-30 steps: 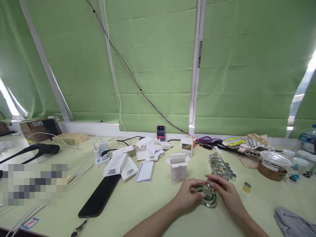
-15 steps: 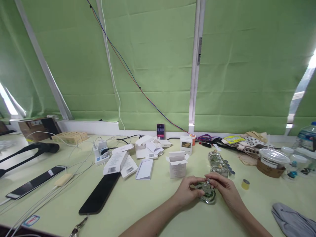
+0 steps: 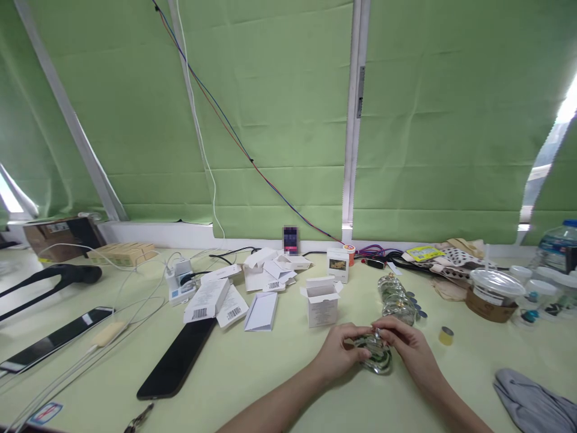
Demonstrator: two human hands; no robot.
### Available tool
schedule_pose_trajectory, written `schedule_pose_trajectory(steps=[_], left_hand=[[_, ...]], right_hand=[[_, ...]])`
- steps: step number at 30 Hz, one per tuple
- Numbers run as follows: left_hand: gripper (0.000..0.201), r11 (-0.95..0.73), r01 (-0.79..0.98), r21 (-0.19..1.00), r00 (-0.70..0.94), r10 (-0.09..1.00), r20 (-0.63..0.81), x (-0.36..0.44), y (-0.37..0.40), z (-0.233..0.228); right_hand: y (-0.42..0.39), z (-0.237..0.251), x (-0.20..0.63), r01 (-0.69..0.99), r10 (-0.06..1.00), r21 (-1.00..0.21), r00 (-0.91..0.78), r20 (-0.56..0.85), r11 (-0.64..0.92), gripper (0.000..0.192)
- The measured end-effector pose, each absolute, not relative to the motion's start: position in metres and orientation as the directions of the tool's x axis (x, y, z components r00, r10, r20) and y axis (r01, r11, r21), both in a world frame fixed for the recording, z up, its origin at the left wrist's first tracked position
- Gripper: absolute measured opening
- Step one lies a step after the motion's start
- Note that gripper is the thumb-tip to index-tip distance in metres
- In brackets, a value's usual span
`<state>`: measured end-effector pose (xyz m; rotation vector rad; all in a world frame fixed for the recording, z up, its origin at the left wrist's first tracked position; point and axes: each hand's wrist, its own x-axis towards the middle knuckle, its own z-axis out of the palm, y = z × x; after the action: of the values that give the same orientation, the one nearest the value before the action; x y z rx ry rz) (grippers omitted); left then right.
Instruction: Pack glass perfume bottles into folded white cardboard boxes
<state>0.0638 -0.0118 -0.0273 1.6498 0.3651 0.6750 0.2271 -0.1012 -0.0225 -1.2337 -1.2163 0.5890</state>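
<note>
A small clear glass bottle with green swirls inside [image 3: 377,356] sits low over the pale green table [image 3: 270,367], held between both my hands. My left hand [image 3: 337,352] grips its left side. My right hand [image 3: 410,349] closes on its right side, with the fingertips at the small metal top. Just behind it lies a row of several similar glass bottles [image 3: 396,297]. An open white carton [image 3: 323,300] stands to the left of my hands.
Flat white cartons with barcodes [image 3: 216,304] lie mid-table by a long black slab [image 3: 178,359]. A phone on a cable [image 3: 49,340] is at left. A small gold cap [image 3: 446,335], a lidded cup [image 3: 492,294] and grey cloth [image 3: 532,404] are at right.
The view has drifted slightly, so everything sits a little further left and lower. My hands stay on the bottle with only small finger movement at its top.
</note>
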Motion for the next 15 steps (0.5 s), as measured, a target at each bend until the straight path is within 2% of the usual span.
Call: schedule_pose_trajectory(steps=[10,15], left_hand=[[0.046,-0.222,-0.117,0.968,0.762,0.606,0.230,0.0640,-0.0145,-0.0245],[0.047,-0.185,-0.132,0.974,0.773,0.595,0.218,0.0637,-0.0172,-0.0197]], right_hand=[[-0.1043,-0.0204,0.2233,0.179,0.883,-0.955,0.371,0.287,0.235,0.029],[-0.1056,-0.0210,0.2238,0.161,0.893,-0.951,0.330,0.305,0.265,0.033]])
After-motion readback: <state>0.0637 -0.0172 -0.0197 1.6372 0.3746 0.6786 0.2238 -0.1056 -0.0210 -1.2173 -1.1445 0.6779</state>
